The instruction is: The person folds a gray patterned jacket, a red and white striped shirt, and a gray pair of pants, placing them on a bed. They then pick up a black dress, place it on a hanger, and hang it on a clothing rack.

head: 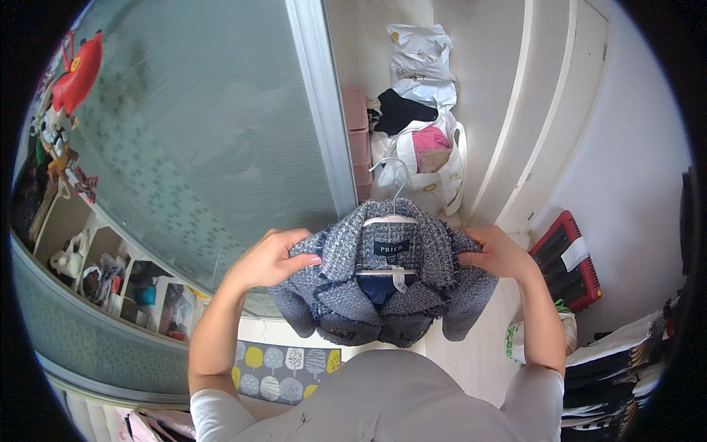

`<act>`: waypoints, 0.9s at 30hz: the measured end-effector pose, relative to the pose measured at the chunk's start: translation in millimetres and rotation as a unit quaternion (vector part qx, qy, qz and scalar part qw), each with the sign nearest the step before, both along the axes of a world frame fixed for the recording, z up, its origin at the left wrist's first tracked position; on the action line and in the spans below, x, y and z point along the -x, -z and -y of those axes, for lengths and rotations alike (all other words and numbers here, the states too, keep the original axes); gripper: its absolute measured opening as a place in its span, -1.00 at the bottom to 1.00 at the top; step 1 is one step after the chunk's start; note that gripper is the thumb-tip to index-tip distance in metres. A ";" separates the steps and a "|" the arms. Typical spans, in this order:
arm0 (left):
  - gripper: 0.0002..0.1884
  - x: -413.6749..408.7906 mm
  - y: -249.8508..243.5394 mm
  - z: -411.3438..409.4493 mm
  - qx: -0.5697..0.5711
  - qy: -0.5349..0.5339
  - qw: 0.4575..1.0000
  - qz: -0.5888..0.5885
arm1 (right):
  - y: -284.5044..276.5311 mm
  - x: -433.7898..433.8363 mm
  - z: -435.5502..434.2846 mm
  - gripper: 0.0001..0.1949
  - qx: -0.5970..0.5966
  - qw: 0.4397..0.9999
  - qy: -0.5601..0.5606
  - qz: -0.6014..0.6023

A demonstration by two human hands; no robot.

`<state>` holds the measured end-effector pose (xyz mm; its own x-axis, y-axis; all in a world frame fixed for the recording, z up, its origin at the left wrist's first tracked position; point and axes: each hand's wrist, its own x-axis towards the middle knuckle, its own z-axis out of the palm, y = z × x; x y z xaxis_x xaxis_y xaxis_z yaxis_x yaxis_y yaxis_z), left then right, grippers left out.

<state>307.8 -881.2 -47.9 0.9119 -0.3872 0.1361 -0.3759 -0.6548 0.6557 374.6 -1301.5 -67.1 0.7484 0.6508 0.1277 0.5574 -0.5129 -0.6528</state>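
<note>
A grey-blue tweed jacket (pixel 337 259) with frayed dark trim hangs on a white hanger (pixel 395 172) in front of my body. Its collar and front face up towards me, and a dark label shows inside the neck. My left hand (pixel 279 254) grips one shoulder, thumb on top of the cloth. On the other shoulder, my right hand (pixel 491 251) has the same pinching hold. The hanger's metal hook sticks out above the collar, free of any rail. Both sleeves droop at the sides.
Left stands a frosted glass sliding door (pixel 221 127) beside cubby shelves (pixel 119 276). Ahead, inside the wardrobe, are pink storage boxes (pixel 356 138), a white tote bag (pixel 455 160), black cloth (pixel 406 112) and a plastic bag (pixel 422 58). A red-and-black case (pixel 566 259) leans right, near hanging clothes (pixel 607 364).
</note>
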 end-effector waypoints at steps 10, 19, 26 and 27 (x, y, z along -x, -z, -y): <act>-0.71 17.0 -0.9 -0.9 -0.011 -0.013 0.988 0.156 | -2.9 15.8 -2.5 -0.65 -0.034 0.993 0.006 0.110; -0.73 39.6 -27.5 7.4 -0.056 -0.026 0.967 0.247 | -40.0 43.0 2.4 -0.70 -0.076 0.993 -0.006 0.087; -0.74 21.5 36.6 38.6 -0.019 -0.071 0.988 0.134 | 22.3 24.7 27.2 -0.74 -0.066 0.995 0.033 -0.072; -0.75 19.4 38.7 46.6 -0.009 -0.069 0.991 0.116 | 27.4 28.8 34.7 -0.73 -0.075 0.994 0.037 -0.069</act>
<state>288.4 -927.8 -86.6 0.9010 -0.2658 0.3427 -0.4218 -0.7209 0.5499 345.8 -1336.1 -94.5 0.8112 0.5740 0.1117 0.4208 -0.4403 -0.7931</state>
